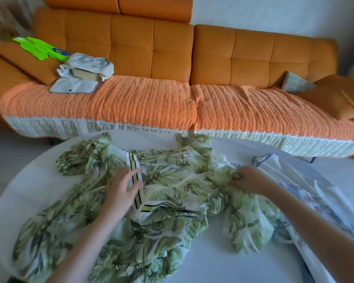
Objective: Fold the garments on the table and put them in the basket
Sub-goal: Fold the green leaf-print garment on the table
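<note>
- A round white table (223,252) sits nearest, and a green leaf-print garment (172,180) lies rumpled across most of it, its hem trailing towards the near left edge.
- The left hand (121,188) rests flat on the garment's middle, fingers spread, its fingertips touching a white band with yellow and black stripes (134,166).
- The right hand (251,179) is further right, its fingers curled into a bunched fold of the same garment, pinching it.
- A white garment with a faint blue and pink print (294,180) lies on the table's right side, just beside the green one.
- Beyond the table stands an orange sofa (172,48) with a ribbed orange cover (131,103) over its seat.
- On the sofa's far left lie a pale fabric bundle (88,68) and something bright green (37,48).
</note>
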### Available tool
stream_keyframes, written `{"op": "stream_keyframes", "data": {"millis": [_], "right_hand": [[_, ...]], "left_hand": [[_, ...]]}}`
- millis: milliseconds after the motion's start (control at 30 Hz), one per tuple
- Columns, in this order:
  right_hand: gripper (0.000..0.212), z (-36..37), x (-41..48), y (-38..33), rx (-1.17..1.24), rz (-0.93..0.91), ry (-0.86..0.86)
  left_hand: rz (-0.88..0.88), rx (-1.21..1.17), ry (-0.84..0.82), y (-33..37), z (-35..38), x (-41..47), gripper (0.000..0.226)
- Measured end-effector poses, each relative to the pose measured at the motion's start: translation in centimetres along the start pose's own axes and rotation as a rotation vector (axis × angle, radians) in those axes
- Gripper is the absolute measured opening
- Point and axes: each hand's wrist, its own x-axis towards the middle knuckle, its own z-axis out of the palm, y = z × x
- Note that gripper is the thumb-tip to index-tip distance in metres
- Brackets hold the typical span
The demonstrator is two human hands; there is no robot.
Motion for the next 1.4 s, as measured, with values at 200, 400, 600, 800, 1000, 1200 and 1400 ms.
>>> {"op": "stream_keyframes", "data": {"millis": [200,400,600,800,1000,1200,1400], "right_hand": [[0.019,-6.8,0.2,-5.7,1.384,0.013,0.015],[0.055,-7.6,2.9,-10.3,1.263,-0.301,-0.072],[0.034,-1.8,2.8,-6.6,0.973,-0.021,0.266],[0.051,5.0,-2.6,-3.0,0.768,0.218,0.332],[0.019,6.6,-5.2,-7.1,1.147,-0.005,-0.08],[0.005,1.6,-2.7,-11.0,1.649,-0.151,0.03],[0.031,-3.2,-0.7,-11.8,1.554,-0.33,0.188]], "left_hand": [[0.11,0.178,0.131,-2.1,2.4,-4.2,0.08],[0.144,0.049,0.112,-1.9,1.8,-4.7,0.06],[0.174,0.122,0.036,-1.8,1.6,-4.8,0.062],[0.161,0.125,0.139,-2.6,2.3,-4.1,0.042],[-0.18,-0.326,0.246,-0.7,1.1,-4.8,0.017],[-0.287,-0.512,0.274,-0.3,0.7,-4.9,0.036],[-0.092,-0.487,0.243,-0.6,0.8,-5.2,0.039]]}}
